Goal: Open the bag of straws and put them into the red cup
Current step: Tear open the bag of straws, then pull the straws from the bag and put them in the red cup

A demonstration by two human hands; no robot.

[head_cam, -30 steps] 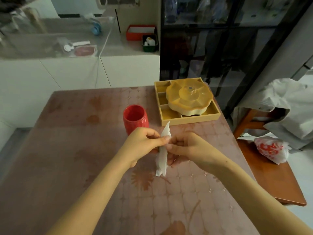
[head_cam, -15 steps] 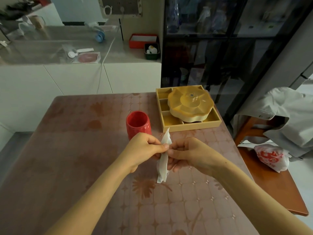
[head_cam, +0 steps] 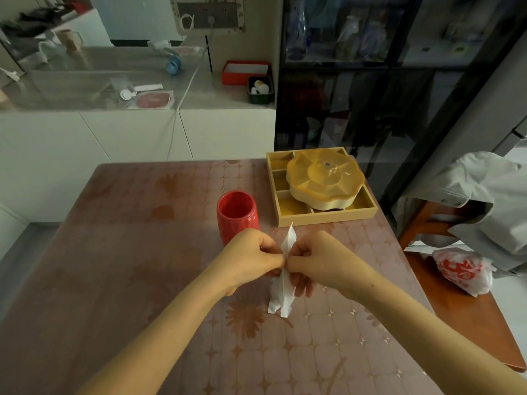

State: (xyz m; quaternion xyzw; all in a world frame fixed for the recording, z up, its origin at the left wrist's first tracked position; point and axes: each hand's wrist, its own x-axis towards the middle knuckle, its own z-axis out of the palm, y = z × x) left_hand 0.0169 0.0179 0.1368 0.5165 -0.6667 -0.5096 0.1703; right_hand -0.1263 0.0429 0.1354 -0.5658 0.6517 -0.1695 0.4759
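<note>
So the thin crinkly white plastic bag of straws [head_cam: 282, 276] is pinched between both hands over the middle of the bench [head_cam: 119, 266], which has a glossy pinkish flower-and-tile pattern cover; left hand [head_cam: 251, 259] and right hand [head_cam: 315, 260] are both clamped on the bag's upper part, thumbs nearly touching; bag stands upright, pointed top sticking up, bottom end at the bench; can't make out any straws through it; the shiny red ceramic cup [head_cam: 237, 215] sits just behind the left hand, nothing visible inside; a yellow square divided tray [head_cam: 288, 208] with a scalloped yellow lidded dish [head_cam: 325, 181] on it sits at the far right corner.
</note>
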